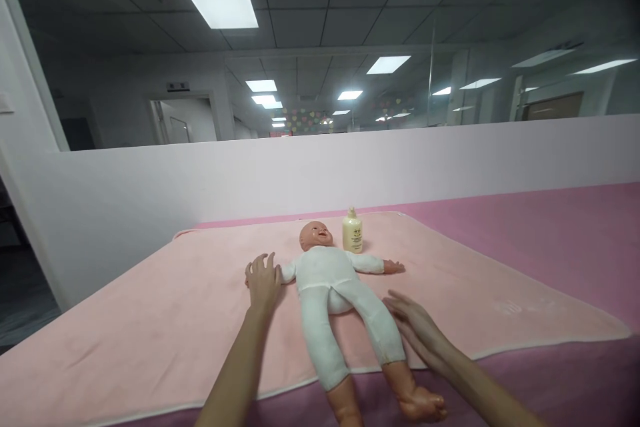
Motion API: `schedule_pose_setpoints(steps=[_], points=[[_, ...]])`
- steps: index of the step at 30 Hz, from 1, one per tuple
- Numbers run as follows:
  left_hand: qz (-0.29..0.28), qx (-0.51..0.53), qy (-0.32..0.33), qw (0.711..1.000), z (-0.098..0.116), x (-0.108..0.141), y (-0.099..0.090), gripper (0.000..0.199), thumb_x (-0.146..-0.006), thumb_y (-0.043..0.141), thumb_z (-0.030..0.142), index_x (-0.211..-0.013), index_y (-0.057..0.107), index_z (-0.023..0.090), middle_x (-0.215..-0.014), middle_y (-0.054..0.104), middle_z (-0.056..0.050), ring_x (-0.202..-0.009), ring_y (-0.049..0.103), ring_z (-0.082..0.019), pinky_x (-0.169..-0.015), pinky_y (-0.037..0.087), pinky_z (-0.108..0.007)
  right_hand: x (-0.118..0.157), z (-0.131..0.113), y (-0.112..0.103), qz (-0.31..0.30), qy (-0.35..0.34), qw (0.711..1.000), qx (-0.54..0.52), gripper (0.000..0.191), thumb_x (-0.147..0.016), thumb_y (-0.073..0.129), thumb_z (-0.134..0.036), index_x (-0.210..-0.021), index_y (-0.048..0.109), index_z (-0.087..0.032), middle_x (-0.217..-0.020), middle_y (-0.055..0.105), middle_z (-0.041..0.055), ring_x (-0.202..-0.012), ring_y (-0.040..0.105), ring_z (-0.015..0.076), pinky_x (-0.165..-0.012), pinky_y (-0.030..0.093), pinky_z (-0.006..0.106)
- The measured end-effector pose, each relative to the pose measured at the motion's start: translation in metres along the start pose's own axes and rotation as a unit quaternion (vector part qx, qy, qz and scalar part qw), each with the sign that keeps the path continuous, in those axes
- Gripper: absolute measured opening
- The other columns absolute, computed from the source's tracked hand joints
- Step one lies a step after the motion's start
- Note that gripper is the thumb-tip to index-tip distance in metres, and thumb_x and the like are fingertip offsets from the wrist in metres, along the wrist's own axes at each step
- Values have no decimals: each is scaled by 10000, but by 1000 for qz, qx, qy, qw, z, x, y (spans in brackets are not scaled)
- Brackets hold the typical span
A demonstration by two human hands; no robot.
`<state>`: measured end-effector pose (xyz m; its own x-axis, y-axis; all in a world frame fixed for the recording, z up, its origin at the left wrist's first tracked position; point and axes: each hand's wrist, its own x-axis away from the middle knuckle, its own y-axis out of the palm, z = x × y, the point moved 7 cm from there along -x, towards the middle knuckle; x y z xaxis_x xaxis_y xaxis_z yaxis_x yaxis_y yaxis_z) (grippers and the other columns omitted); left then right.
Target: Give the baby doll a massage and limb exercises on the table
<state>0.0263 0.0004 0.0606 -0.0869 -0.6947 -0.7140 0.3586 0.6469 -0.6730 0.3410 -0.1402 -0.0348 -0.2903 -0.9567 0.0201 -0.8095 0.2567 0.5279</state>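
A baby doll (327,273) with a white cloth body lies on its back on a pink blanket (200,320), head away from me and feet toward me. My left hand (263,277) is over the doll's hand at the left, fingers apart and slightly bent, partly hiding it. Beside the doll's leg on the right is my right hand (413,321), its fingers stretched out and nothing seen in them. Whether it touches the leg is unclear. A pale yellow bottle (353,233) with a pump-like top stands upright just right of the doll's head.
The blanket lies over a darker pink surface (565,233). A low white wall (280,177) runs along the back, with glass above it. At the left is a white wall edge beside a dark opening.
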Motion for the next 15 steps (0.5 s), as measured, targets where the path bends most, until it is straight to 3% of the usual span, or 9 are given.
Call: schedule_pose_setpoints(steps=[1, 3, 5, 7, 11, 14, 15], points=[[-23, 25, 32, 999, 11, 0, 2, 377, -868, 373, 285, -1165, 581, 183, -1126, 596, -160, -1110, 505, -270, -1017, 247, -432, 12, 9, 11, -43, 48, 998, -14, 164, -669, 659, -280, -826, 633, -237, -789, 666, 26, -748, 624, 202, -675, 522, 322], [-94, 87, 70, 989, 29, 4, 11, 345, -882, 361, 331, -1073, 624, 217, -933, 655, -121, -938, 587, -256, -940, 332, -398, 29, 16, 28, -70, 85, 994, -18, 135, -695, 641, -351, -750, 639, -227, -681, 655, 35, -669, 618, 219, -643, 521, 351], [-158, 167, 61, 971, 38, 10, 20, 349, -886, 359, 405, -999, 642, 234, -764, 657, -84, -773, 615, -245, -828, 397, -361, 38, 21, 47, -76, 125, 989, -23, 165, -696, 642, -378, -721, 639, -215, -635, 648, 37, -669, 623, 234, -661, 518, 365], [-183, 258, 22, 948, 38, 14, 25, 372, -875, 375, 472, -985, 645, 240, -700, 653, -62, -721, 622, -241, -767, 419, -338, 41, 21, 68, -80, 164, 982, -47, 190, -697, 645, -374, -762, 645, -195, -692, 672, 43, -754, 637, 240, -734, 512, 359], [-167, 419, -89, 888, 25, 16, 32, 446, -809, 505, 524, -1100, 624, 208, -918, 692, -90, -939, 622, -255, -870, 424, -357, 32, 14, 100, -51, 165, 975, -137, 275, -770, 565, -400, -928, 636, -186, -902, 699, 46, -935, 628, 216, -853, 478, 324], [-168, 514, -185, 821, 22, 17, 38, 535, -727, 644, 483, -1145, 606, 153, -1189, 607, -148, -1129, 546, -272, -969, 399, -371, 17, 21, 103, 6, 166, 973, -157, 383, -825, 424, -501, -926, 628, -192, -862, 701, 64, -919, 633, 240, -835, 483, 363], [-178, 541, -211, 795, 24, 19, 40, 566, -706, 673, 467, -1166, 593, 147, -1259, 560, -156, -1162, 525, -277, -975, 405, -372, 11, 23, 105, -3, 153, 978, -143, 411, -822, 402, -528, -889, 629, -191, -817, 699, 75, -896, 636, 259, -817, 487, 385]])
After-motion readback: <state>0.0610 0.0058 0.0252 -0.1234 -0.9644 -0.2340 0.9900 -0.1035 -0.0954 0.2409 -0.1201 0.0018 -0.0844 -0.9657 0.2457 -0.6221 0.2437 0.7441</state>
